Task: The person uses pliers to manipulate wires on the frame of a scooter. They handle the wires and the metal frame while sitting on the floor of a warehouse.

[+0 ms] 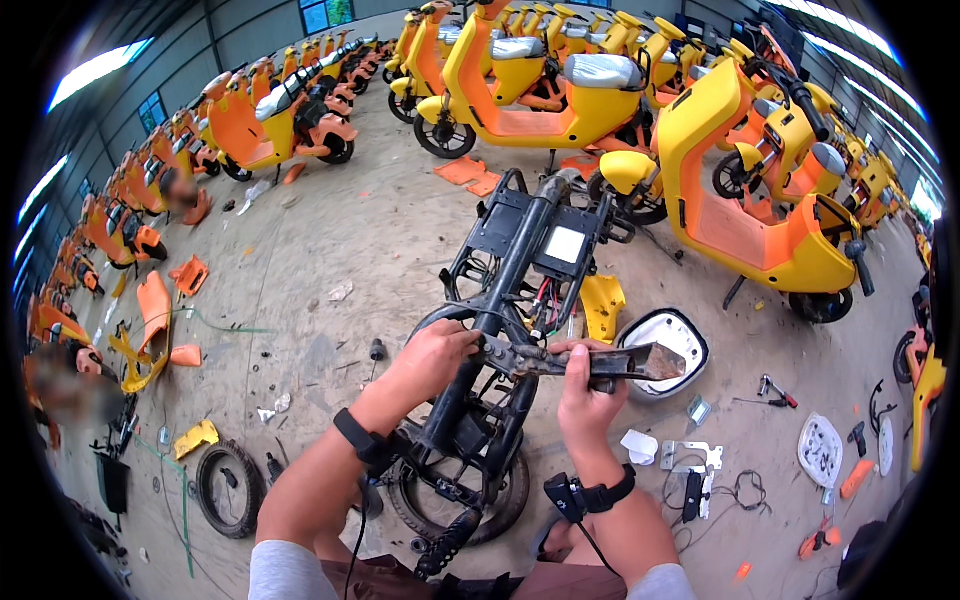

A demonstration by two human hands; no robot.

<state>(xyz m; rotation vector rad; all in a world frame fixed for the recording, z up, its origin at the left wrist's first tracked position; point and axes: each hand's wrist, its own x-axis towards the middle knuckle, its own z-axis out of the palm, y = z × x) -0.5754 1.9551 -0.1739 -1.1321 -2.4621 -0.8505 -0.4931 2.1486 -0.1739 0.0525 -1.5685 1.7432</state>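
Observation:
A stripped black scooter frame (518, 250) stands in front of me, its wiring and battery box exposed. Across its middle lies a long dark metal bracket (545, 360), rusty at its wide right end. My right hand (590, 392) is closed round that bracket from below, thumb up along its side. At the bracket's left end, my left hand (432, 358) has its fingers pinched together close to the frame's tube; whatever they grip is hidden. Nearest to me is the frame's wheel (510, 500), with a black coil shock absorber (448, 542) beside it.
Rows of yellow and orange scooters (520, 100) surround the work spot. On the floor lie a loose tyre (228, 488), a white-lined seat shell (690, 345), a yellow panel (602, 305), a metal plate (705, 455), a red-handled tool (780, 395) and scattered orange panels (155, 310).

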